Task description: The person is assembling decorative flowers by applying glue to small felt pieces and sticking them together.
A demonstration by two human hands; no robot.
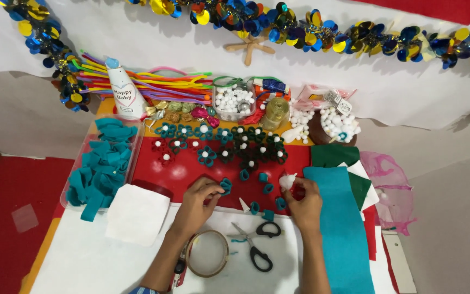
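Left hand: The left hand (199,198) pinched a little teal felt loop (226,186) between thumb and fingers, near the middle of the red mat (180,171).
Right hand: The right hand (304,201) held a small white blob (287,181) in its fingertips, just beside the teal felt sheet (338,228). I could not tell what the blob was.
Loose loops: A few more teal loops (265,189) lay on the red mat between the two hands.
Scissors: Black scissors (259,245) lay open on the white paper (99,261), near the person, between the two arms.
Ring: A round wooden hoop (208,253) lay on the white paper, just left of the scissors, close to the left wrist.
Flowers: Many small felt flowers (224,144) with white dots in the middle sat in rows on the far part of the red mat.
Box: A clear box (101,163) on the left was full of teal felt strips.
White square: A white square piece (137,213) lay just near the box, left of the left hand.
Far side: Bright pipe cleaners (153,84) and a clear tub of white balls (234,102) lay at the far edge.
Top: A shiny blue and gold garland (300,30) hung along the wall.
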